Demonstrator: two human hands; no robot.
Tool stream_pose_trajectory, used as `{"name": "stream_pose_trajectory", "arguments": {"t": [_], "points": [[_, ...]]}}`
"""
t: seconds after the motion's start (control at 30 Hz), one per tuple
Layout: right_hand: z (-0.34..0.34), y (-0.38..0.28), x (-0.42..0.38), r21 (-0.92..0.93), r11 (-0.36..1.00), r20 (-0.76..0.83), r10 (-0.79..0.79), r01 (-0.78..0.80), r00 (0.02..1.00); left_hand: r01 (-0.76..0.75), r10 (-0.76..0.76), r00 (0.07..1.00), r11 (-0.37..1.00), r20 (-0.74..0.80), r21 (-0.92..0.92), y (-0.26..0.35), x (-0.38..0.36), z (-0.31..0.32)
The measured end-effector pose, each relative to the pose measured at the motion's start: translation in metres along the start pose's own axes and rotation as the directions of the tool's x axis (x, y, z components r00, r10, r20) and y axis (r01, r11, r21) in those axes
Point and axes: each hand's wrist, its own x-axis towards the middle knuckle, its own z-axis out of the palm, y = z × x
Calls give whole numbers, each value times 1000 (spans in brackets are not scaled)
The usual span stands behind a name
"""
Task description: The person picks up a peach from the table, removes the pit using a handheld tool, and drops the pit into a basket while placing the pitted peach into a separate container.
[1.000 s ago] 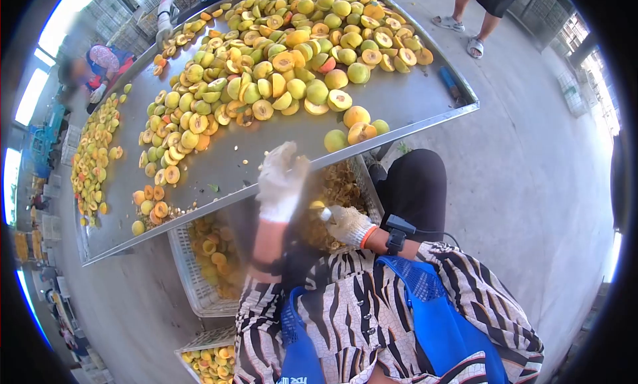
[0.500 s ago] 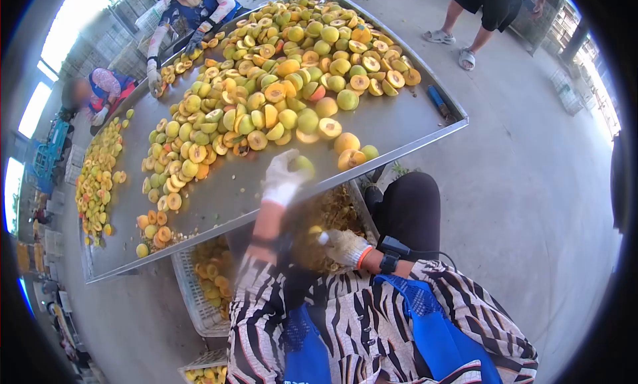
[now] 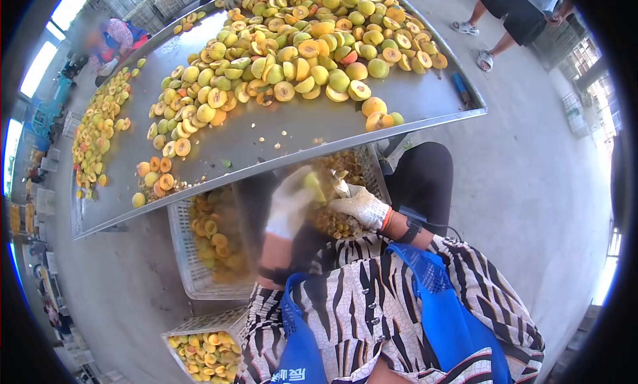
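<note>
Two gloved hands: left hand (image 3: 290,204), right hand (image 3: 359,204). One greenish peach (image 3: 312,182) at left hand. One metal tabletop (image 3: 266,135). Peaches (image 3: 292,45) on it: whole and halved, too many to count, well over hundred. Three white crates: one with peach halves (image 3: 199,278), one with pits (image 3: 369,178), one at bottom (image 3: 206,325). One blue-handled tool (image 3: 460,89) near tabletop edge.

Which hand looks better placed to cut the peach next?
Probably the right hand: it appears to grip a small tool, its tip at the peach held by the left hand.
</note>
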Motion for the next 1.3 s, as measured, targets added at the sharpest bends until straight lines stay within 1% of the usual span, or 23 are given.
{"name": "stream_pose_trajectory", "arguments": {"t": [0.03, 0.07, 0.1, 0.17, 0.23, 0.3, 0.33, 0.37, 0.4, 0.43, 0.47, 0.57, 0.63, 0.7, 0.77, 0.83, 0.93, 1.0, 1.03, 1.07, 1.17, 1.23, 1.3], "points": [[3, 3, 1, -82, 996, -64, -49, 44, 997, 5, -8, 999, 997, -43, -78, 3, 1, -4], [5, 3, 2, -166, 982, -123, -105, 84, 987, -17, 35, 996, 978, 86, -206, -1, 4, -21], [9, -13, -6, -251, 968, -151, -68, 28, 986, -133, 135, 989, 990, 55, -46, -1, 4, -20], [14, -5, -6, -364, 922, -132, -188, 129, 973, -208, 208, 978, 977, 10, 37, -2, 2, -18], [21, 1, -6, -482, 849, -98, -297, 216, 950, -143, 139, 990, 982, -37, -124, 0, 1, -14], [30, -1, -6, -603, 746, -65, -397, 281, 916, -20, -27, 994, 911, -107, -412, 3, -3, -6], [35, -10, -10, -634, 742, -68, -336, 220, 939, 34, -117, 986, 837, -119, -546, 2, -3, -1], [41, -24, -16, -663, 732, -76, -275, 158, 958, 18, -122, 981, 830, -149, -557, -3, 1, 0], [45, -32, -19, -691, 717, -86, -215, 97, 973, 5, -100, 983, 855, -157, -518, -6, 2, 2], [45, -26, -14, -725, 674, -47, -256, 143, 966, -10, -77, 984, 878, -162, -478, -9, 3, 5], [46, -28, -15, -732, 669, -55, -246, 129, 968, -25, -54, 984, 899, -167, -436, -11, 4, 6], [48, -34, -18, -746, 662, -77, -194, 73, 978, -133, 92, 973, 972, -213, -191, -31, 11, -1], [47, -35, -18, -746, 666, -100, -131, 13, 986, -130, 99, 974, 981, -206, -143, -28, 8, 3], [45, -33, -17, -750, 661, -82, -120, 18, 989, -52, 15, 985, 975, -170, -218, -12, -1, 18], [43, -26, -14, -765, 643, -64, -129, 34, 990, -53, 34, 982, 994, -187, -95, -15, 0, 18], [41, -16, -9, -790, 610, -46, -156, 60, 987, -64, 54, 972, 997, -230, -36, -22, 1, 16], [38, -8, -5, -752, 659, -93, -133, 18, 987, -117, 98, 952, 992, -291, -49, -31, 5, 18], [40, 7, 1, -712, 697, -92, -207, 81, 974, -161, 137, 948, 985, -288, -60, -30, 2, 26], [40, 12, 4, -691, 714, -94, -243, 113, 966, -197, 194, 937, 980, -290, 18, -33, 3, 24], [40, 17, 6, -677, 725, -83, -242, 124, 967, -230, 248, 925, 968, -287, 95, -40, 6, 19], [39, 18, 7, -637, 753, -59, -260, 165, 964, -339, 395, 884, 910, -251, 238, -46, 8, 19], [37, 15, 5, -616, 762, -50, -290, 199, 956, -372, 441, 871, 880, -217, 294, -46, 9, 22], [33, 16, 5, -517, 809, 47, -298, 279, 953, -366, 443, 878, 866, -182, 340, -41, 8, 23]]}}
